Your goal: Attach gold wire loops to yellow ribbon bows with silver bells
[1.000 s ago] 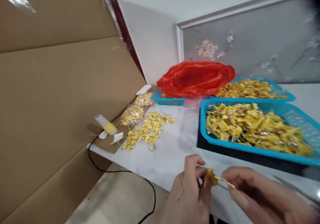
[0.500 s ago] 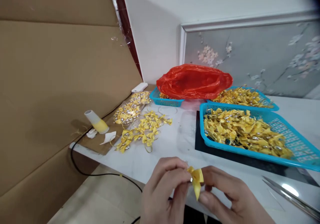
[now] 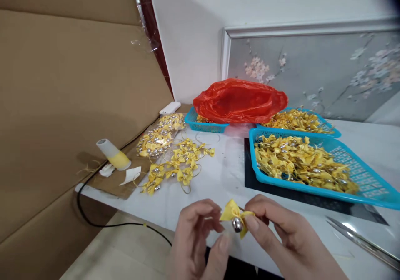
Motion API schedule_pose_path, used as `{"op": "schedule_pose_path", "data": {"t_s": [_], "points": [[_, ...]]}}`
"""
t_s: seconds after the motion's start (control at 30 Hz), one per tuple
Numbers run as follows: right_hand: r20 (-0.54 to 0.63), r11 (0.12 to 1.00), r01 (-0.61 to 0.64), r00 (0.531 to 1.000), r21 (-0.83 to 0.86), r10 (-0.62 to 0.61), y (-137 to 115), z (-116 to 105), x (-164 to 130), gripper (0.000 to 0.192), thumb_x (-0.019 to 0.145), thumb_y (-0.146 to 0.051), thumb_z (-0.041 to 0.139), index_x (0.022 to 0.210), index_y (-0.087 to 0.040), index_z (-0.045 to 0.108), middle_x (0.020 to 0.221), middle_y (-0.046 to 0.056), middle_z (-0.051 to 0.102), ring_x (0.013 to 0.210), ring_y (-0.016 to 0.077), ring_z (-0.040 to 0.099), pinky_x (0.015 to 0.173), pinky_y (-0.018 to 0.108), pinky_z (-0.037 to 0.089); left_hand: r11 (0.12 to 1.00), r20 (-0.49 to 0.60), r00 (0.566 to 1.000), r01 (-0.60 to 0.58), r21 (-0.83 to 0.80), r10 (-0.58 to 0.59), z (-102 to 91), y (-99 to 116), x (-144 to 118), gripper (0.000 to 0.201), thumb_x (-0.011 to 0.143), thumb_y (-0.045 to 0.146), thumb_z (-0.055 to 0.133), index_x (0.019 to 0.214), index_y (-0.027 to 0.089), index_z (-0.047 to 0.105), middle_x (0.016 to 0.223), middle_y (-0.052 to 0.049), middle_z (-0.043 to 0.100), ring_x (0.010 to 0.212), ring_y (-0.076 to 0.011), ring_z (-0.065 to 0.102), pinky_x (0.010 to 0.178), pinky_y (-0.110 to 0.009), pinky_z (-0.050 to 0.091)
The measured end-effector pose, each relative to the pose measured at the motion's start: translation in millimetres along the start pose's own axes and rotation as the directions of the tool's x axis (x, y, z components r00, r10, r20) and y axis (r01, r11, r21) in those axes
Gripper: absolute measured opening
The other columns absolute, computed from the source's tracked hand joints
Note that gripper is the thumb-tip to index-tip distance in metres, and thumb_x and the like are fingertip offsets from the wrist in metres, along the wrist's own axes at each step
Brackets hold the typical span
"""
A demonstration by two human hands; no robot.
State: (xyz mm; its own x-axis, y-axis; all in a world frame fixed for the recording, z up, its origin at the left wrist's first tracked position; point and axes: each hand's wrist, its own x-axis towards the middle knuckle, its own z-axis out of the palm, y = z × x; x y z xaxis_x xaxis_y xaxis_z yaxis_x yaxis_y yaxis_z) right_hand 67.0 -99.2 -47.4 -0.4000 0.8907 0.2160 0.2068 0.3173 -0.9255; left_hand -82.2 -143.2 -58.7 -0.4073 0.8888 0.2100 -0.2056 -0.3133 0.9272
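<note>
A small yellow ribbon bow [image 3: 233, 214] with a silver bell at its centre is held over the near edge of the white desk [image 3: 225, 176], between both hands. The left hand [image 3: 196, 238] is seen with fingers curled, its fingertips pinched on the left loop of the bow; the right hand [image 3: 281, 236] is closed on the right loop with thumb and forefinger. The bow is carried clear of the desk surface. To the left on the desk, a loose scatter of finished yellow bows [image 3: 178, 165] is laid, with a second heap of bows with silver bells [image 3: 158, 136] just behind it on a strip of cardboard. A small white-and-yellow glue bottle [image 3: 113, 155] is lying tilted on that strip, with white scraps [image 3: 129, 175] beside it. A large blue plastic basket [image 3: 371, 186] filled with yellow bows is set to the right, on a dark mat. Behind it a second blue basket [image 3: 328, 126] of bows is placed, and a smaller blue basket [image 3: 204, 126] is partly covered by a red plastic bag [image 3: 239, 101]. A pair of scissors [image 3: 359, 240] is lying at the right edge of the desk. A large cardboard sheet [image 3: 68, 105] is leaned at the left, with a black cable [image 3: 103, 223] running below it.
</note>
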Motion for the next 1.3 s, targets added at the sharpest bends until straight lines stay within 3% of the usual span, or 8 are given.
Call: {"op": "schedule_pose_path", "data": {"t_s": [0.13,0.4,0.53,0.63,0.8,1.03,1.17,1.3], "points": [[-0.055,0.978,0.155,0.985,-0.142,-0.164,3.0,2.7,-4.2,0.015,0.097,-0.022,0.054,0.086,-0.024,0.064,0.083,-0.001,0.064,0.076,0.0132,0.063,0.069,0.021,0.05,0.891,0.192,0.917,0.388,-0.237,-0.348,0.6,2.9,9.9,0.035,0.071,0.041,0.086,0.096,0.022,0.071,0.084,-0.003,0.069,0.072,-0.0132,0.06,0.065,-0.021,0.05],[0.119,0.992,-0.107,0.988,0.071,0.098,4.9,-0.5,-2.5,0.037,0.102,-0.042,0.043,0.078,-0.021,0.061,0.072,0.0,0.061,0.069,0.0159,0.058,0.064,0.024,0.049,0.741,0.312,0.792,0.606,-0.29,-0.525,3.4,3.6,17.7,0.026,0.065,0.028,0.092,0.083,0.019,0.075,0.07,0.001,0.066,0.065,-0.0083,0.057,0.065,-0.018,0.047],[0.013,0.999,0.04,0.999,-0.035,-0.039,10.5,3.0,-1.7,0.033,0.103,-0.034,0.043,0.075,-0.021,0.056,0.071,-0.001,0.057,0.065,0.0131,0.055,0.061,0.021,0.045,0.665,0.33,0.741,0.671,-0.328,-0.585,0.9,3.9,17.9,0.032,0.064,0.025,0.093,0.091,0.02,0.076,0.07,0.002,0.064,0.066,-0.0092,0.059,0.067,-0.019,0.049],[-0.061,0.983,0.156,0.985,-0.099,-0.163,13.7,4.0,-0.8,0.031,0.103,-0.028,0.041,0.076,-0.022,0.055,0.07,-0.002,0.056,0.064,0.0118,0.055,0.059,0.02,0.044,0.716,0.286,0.775,0.631,-0.297,-0.564,-1.3,-0.3,18.1,0.03,0.068,0.027,0.09,0.094,0.021,0.075,0.071,0.001,0.066,0.069,-0.0108,0.061,0.069,-0.021,0.049],[0.019,0.991,0.105,0.994,-0.08,-0.103,15.0,3.8,-0.9,0.029,0.102,-0.036,0.043,0.084,-0.023,0.061,0.076,0.0,0.061,0.067,0.0135,0.06,0.063,0.021,0.048,0.839,0.189,0.87,0.49,-0.235,-0.455,-4.5,-9.8,16.9,0.028,0.072,0.027,0.088,0.094,0.021,0.073,0.076,0.0,0.069,0.072,-0.0106,0.061,0.07,-0.02,0.047],[0.115,0.985,0.015,0.993,-0.171,0.004,7.4,4.7,20.7,0.039,0.103,-0.039,0.039,0.075,-0.021,0.06,0.068,-0.001,0.063,0.063,0.0137,0.062,0.055,0.018,0.051,0.65,0.233,0.777,0.621,-0.437,-0.585,-3.2,-16.7,22.3,0.037,0.067,0.035,0.091,0.095,0.019,0.073,0.076,-0.001,0.07,0.068,-0.0104,0.064,0.066,-0.021,0.049],[-0.033,0.799,0.079,0.992,-0.597,-0.123,8.4,10.4,62.0,0.033,0.103,-0.026,0.043,0.078,-0.017,0.062,0.071,0.003,0.065,0.066,0.0165,0.063,0.062,0.026,0.053,0.733,0.005,0.815,0.523,-0.436,-0.579,-7.4,-24.5,26.0,0.038,0.07,0.039,0.087,0.101,0.021,0.073,0.098,-0.007,0.075,0.08,-0.0147,0.067,0.069,-0.024,0.051],[-0.021,0.63,0.053,0.994,-0.775,-0.109,13.9,31.8,107.6,0.015,0.098,-0.018,0.056,0.089,-0.014,0.066,0.092,0.006,0.068,0.092,0.0209,0.065,0.083,0.04,0.055,0.741,-0.012,0.815,0.52,-0.425,-0.579,-16.0,-29.1,21.6,0.038,0.06,0.029,0.095,0.092,0.02,0.076,0.094,-0.005,0.076,0.075,-0.0136,0.067,0.065,-0.022,0.051]]}}
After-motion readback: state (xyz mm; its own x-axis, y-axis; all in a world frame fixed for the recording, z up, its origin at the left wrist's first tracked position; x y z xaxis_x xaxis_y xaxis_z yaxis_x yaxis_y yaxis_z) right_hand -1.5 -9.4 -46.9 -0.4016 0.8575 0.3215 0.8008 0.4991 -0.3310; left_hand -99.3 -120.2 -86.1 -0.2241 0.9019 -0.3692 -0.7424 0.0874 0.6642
